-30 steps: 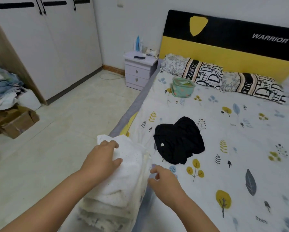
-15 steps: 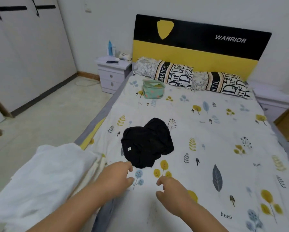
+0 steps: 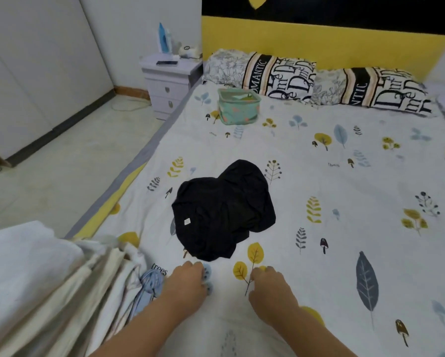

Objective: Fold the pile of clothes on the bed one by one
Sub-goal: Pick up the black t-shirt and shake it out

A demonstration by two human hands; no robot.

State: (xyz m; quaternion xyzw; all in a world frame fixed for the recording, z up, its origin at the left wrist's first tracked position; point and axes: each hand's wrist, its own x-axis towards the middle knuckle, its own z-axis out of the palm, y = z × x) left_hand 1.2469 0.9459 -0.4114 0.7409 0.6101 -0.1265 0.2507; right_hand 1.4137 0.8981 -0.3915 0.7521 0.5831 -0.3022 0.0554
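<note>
A crumpled black garment [image 3: 224,210] lies on the leaf-print bedsheet [image 3: 345,202], a small white label showing on its left side. My left hand [image 3: 187,282] hovers just short of its near edge, fingers loosely curled and holding nothing. A little to the right, my right hand [image 3: 270,287] is held the same way over the sheet, also holding nothing. A stack of folded white and cream clothes [image 3: 35,279] rests at the bed's near left corner, beside my left forearm.
A teal fabric basket [image 3: 238,109] stands near two lettered pillows [image 3: 280,73] at the yellow-and-black headboard. A white nightstand [image 3: 168,83] with bottles stands left of the bed. White wardrobe doors [image 3: 35,73] and tiled floor [image 3: 74,163] lie further left.
My left hand has come off the folded white stack. Both hands have moved forward across the sheet to the near edge of the black garment.
</note>
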